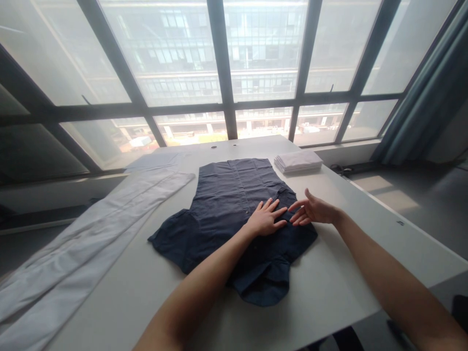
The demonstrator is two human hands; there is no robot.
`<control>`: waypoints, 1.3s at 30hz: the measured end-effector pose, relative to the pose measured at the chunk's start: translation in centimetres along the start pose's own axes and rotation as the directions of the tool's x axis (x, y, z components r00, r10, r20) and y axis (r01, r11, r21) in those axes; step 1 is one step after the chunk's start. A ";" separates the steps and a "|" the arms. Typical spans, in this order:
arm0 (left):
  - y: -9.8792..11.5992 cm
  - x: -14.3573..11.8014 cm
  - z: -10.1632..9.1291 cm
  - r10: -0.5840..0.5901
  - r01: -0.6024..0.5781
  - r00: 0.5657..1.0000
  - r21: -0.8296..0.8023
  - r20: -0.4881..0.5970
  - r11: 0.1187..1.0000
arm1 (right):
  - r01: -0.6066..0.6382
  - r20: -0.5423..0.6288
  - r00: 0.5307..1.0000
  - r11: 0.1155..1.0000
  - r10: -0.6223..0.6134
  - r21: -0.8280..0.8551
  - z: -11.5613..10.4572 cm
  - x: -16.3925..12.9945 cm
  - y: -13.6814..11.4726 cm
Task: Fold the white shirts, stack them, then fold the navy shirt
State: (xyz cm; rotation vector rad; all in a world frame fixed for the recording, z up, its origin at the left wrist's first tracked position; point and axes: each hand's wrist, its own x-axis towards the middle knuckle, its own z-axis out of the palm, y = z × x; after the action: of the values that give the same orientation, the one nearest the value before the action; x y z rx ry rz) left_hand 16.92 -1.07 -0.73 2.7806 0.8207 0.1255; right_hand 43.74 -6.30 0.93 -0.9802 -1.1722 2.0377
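A dark navy button-up shirt (223, 209) lies spread flat on the white table (329, 287), collar end toward me. My left hand (265, 218) rests palm down on the shirt's right side, fingers apart. My right hand (310, 209) hovers just beside it over the shirt's right edge, fingers extended and pointing left, holding nothing. The fingertips of the two hands nearly meet.
A folded stack of white cloth (298, 161) sits at the table's far right. A long white garment (84, 243) stretches along the left side of the table. Large windows (234, 73) stand behind, and a teal curtain (427, 102) hangs at the right.
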 end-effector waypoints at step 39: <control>0.1 0.1 0.0 0.009 -0.009 1.000 0.027 -0.005 1.000 | 0.379 -0.443 0.857 0.903 -0.262 0.200 -1.3 2.0 0.1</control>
State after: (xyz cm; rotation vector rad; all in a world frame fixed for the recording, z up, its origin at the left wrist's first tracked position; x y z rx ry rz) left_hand 17.02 -1.09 -0.70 2.8108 0.8176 0.1238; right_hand 43.63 -4.20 -0.19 -0.9320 -0.7385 1.5755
